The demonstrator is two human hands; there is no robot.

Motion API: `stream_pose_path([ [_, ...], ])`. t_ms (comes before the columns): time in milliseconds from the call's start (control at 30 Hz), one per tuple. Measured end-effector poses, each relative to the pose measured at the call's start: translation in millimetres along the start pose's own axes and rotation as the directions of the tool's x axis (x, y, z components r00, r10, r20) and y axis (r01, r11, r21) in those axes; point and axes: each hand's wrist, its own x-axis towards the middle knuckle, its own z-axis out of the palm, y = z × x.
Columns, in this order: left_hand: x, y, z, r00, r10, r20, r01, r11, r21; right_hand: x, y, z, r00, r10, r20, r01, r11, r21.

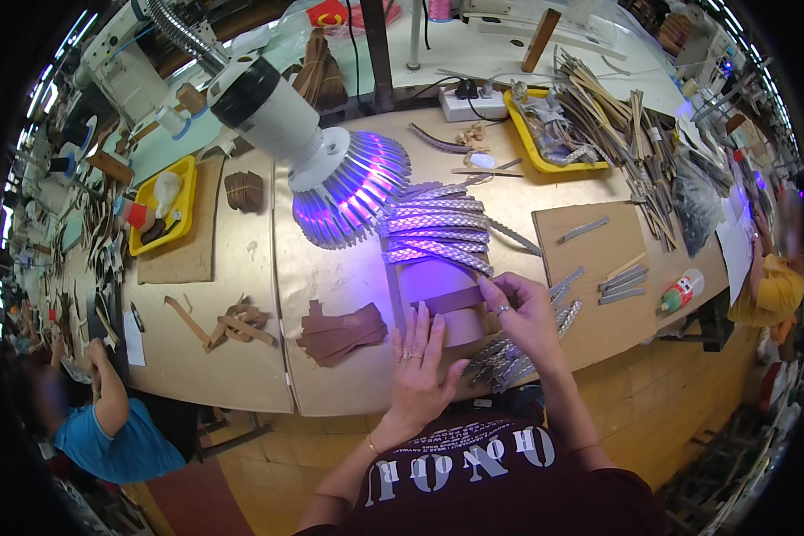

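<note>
A flat brown strip (pixel 451 300) lies crosswise in front of me over a pale, purple-lit surface. My left hand (pixel 417 362) rests on its left end, fingers stretched out flat. At the strip's right end, my right hand (pixel 525 314) pinches it between thumb and forefinger. Just beyond, several braided straps (pixel 438 223) lie side by side under the purple light of a finned lamp (pixel 353 183). A fanned pile of brown strips (pixel 341 334) sits left of my left hand. Below my right wrist lies a bundle of grey braided straps (pixel 505 364).
On the right, a cardboard sheet (pixel 590 228) carries short grey strips. Yellow trays stand at the back right (pixel 545 161) and left (pixel 188 201). A plastic bottle (pixel 682 291) lies near the right edge. People in blue (pixel 121 438) and yellow (pixel 759 290) are at either side.
</note>
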Motion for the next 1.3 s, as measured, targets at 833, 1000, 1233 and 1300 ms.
stream_pose_path([
  [833,1,-14,18,0.997,-0.079,-0.008,0.079,0.997,0.008,-8,52,-133,0.977,-0.145,-0.154,-0.040,0.590,-0.807],
  [1000,1,-18,22,0.998,-0.057,-0.028,0.058,0.997,0.049,-1,73,-135,0.957,-0.277,-0.084,0.079,0.529,-0.845],
  [1233,-1,-15,24,0.985,-0.078,-0.154,0.081,0.997,0.018,2,65,-157,0.948,-0.273,-0.166,0.075,0.696,-0.714],
  [1300,-3,-10,21,0.965,-0.043,-0.258,0.046,0.999,0.006,-2,51,-161,0.969,-0.073,-0.236,-0.036,0.903,-0.428],
])
